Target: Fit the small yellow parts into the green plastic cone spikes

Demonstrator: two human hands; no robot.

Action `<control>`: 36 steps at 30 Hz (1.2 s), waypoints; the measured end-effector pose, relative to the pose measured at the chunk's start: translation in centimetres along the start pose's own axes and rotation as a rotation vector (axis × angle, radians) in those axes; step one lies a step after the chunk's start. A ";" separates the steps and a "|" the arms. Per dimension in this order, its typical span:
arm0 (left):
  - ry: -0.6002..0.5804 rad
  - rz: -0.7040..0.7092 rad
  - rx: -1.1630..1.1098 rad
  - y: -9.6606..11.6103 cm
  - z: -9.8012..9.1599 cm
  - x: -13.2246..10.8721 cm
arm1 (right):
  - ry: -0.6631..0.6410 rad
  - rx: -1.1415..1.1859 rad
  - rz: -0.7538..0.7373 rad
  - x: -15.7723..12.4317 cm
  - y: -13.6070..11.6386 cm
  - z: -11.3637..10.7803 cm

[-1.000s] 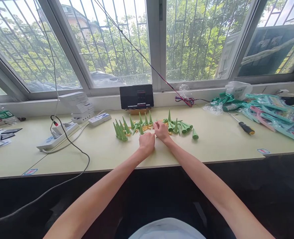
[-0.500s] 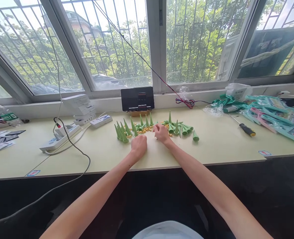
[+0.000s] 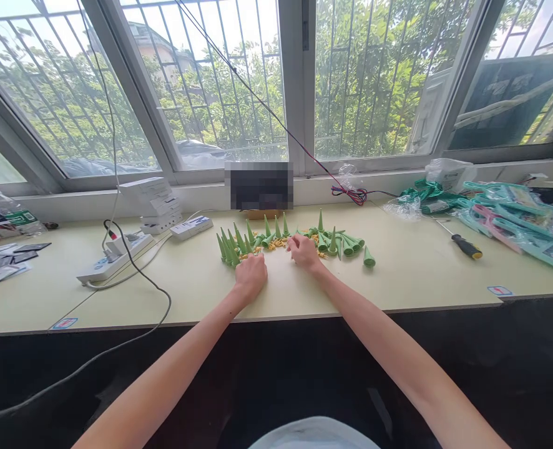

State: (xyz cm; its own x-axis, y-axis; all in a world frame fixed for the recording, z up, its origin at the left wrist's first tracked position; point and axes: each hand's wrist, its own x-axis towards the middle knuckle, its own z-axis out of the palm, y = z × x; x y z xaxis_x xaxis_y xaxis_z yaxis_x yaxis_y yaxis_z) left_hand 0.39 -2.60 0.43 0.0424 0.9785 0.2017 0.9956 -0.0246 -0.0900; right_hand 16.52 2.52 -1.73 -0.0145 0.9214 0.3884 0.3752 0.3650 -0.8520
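Note:
My left hand (image 3: 251,274) is closed, its knuckles up, just right of a cluster of upright green cones (image 3: 230,251). Its fingertips are turned away, so what they hold, if anything, is hidden. My right hand (image 3: 303,251) is closed in a pinch over small yellow-brown pieces (image 3: 276,242) scattered in the middle; I cannot make out what is between its fingers. Right of that hand, more green cones (image 3: 350,243) lie on their sides, with a few standing among them. A single cone (image 3: 369,257) lies apart at the right end.
A dark, pixelated screen (image 3: 260,187) stands behind the cones. On the left are a power strip (image 3: 112,257), white boxes (image 3: 152,202) and a black cable (image 3: 164,293) hanging over the table edge. A screwdriver (image 3: 466,246) and teal packaged items (image 3: 515,212) lie at right.
My left hand has moved slightly left, closer to the upright cones. My right hand stays nearly in place. The view has shifted a little.

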 end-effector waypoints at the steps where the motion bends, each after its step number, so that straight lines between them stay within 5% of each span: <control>1: -0.007 -0.007 0.004 -0.1 0.0 0.0 | 0.001 0.000 0.001 0.0 0.0 0.0; 18: 0.050 0.018 -0.013 -1.4 0.6 -0.1 | -0.022 -0.006 -0.020 -0.1 0.2 0.1; 27: 0.104 0.263 -0.148 0.2 0.4 -1.0 | -0.015 -0.041 -0.050 0.0 0.2 0.1; 36: 0.271 0.288 -0.439 1.6 2.1 2.4 | 0.099 -0.030 -0.094 0.2 0.6 0.1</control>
State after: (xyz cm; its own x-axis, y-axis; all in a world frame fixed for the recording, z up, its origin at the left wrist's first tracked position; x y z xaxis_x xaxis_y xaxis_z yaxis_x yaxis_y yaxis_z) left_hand 1.88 0.18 -1.31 0.2783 0.8340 0.4765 0.8796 -0.4206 0.2224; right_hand 16.67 2.96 -2.16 0.0403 0.8650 0.5002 0.4040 0.4438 -0.7999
